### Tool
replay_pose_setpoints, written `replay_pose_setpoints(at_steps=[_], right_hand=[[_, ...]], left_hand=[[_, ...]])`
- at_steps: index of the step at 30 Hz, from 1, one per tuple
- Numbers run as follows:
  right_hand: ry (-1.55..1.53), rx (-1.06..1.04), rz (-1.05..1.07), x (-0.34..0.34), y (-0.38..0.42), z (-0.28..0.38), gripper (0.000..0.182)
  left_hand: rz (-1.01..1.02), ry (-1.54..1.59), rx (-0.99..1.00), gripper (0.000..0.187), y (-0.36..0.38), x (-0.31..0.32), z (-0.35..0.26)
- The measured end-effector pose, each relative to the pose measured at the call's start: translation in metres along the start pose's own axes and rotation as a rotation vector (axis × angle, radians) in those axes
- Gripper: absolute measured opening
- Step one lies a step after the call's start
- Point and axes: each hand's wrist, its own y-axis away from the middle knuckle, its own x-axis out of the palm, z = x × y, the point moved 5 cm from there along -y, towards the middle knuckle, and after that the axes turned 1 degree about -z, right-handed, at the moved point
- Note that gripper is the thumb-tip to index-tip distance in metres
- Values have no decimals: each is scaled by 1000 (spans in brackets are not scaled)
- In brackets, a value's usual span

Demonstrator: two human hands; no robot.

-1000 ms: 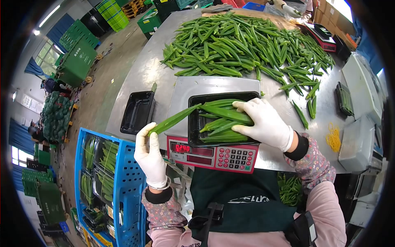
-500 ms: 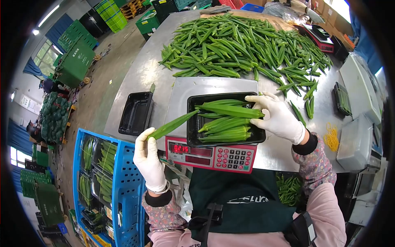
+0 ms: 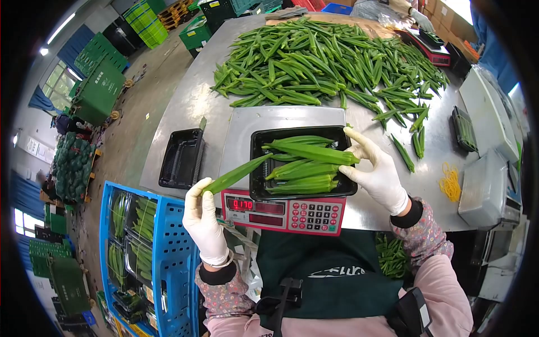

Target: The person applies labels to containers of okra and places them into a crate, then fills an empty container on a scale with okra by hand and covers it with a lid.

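Observation:
A black tray (image 3: 303, 193) holding several okra pods (image 3: 306, 171) rests on a red-edged scale (image 3: 285, 212), whose display reads 0.170. My left hand (image 3: 206, 224), in a white glove, pinches the stem end of one long okra pod (image 3: 236, 173); the pod's tip reaches over the tray's left side. My right hand (image 3: 377, 173), also gloved, is at the tray's right end, thumb and fingers closed around the stem end of an okra pod (image 3: 317, 151) lying on top. An unfilled black tray (image 3: 182, 158) lies to the left on the metal table.
A large okra pile (image 3: 320, 62) covers the table's back. At right are yellow rubber bands (image 3: 450, 182), a filled tray (image 3: 465, 130) and a clear plastic box (image 3: 483, 188). A blue crate (image 3: 177, 253) with packed trays stands at left. A co-worker's gloved hand (image 3: 422, 20) is near another scale (image 3: 429, 50).
The scale reading has dropped from 0.215 to 0.170. My right hand has shifted slightly at the tray's right end. The whole view has moved a little.

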Motion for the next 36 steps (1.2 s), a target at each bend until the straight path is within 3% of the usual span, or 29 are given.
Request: replay_pose_setpoints(at_steps=[3, 5, 9, 11, 19, 22, 25, 29, 31, 36], right_hand=[[-21, 27, -20, -2, 6, 5, 71], [-224, 105, -79, 0, 13, 15, 71], [-347, 143, -156, 12, 35, 11, 71], [-258, 33, -216, 12, 43, 9, 74], [-182, 55, -366, 20, 64, -1, 67], [60, -104, -354, 16, 63, 7, 58], [117, -199, -299, 16, 61, 12, 50], [94, -164, -338, 16, 61, 17, 44], [321, -232, -270, 19, 58, 25, 37], [523, -305, -216, 26, 52, 41, 29]], left_hand=[[-3, 0, 3, 22, 1, -1, 2], [-4, 6, -3, 22, 2, -1, 4], [-6, 27, -27, 21, 6, 1, 8], [3, 38, -38, 21, 8, 5, 6], [43, 85, -42, 21, 17, 16, 5], [47, 113, -57, 21, 18, 15, 8], [49, 120, -73, 21, 20, 14, 8], [54, 133, -68, 20, 21, 15, 7], [62, 120, -89, 20, 21, 16, 10], [70, 142, -110, 20, 22, 16, 12]])
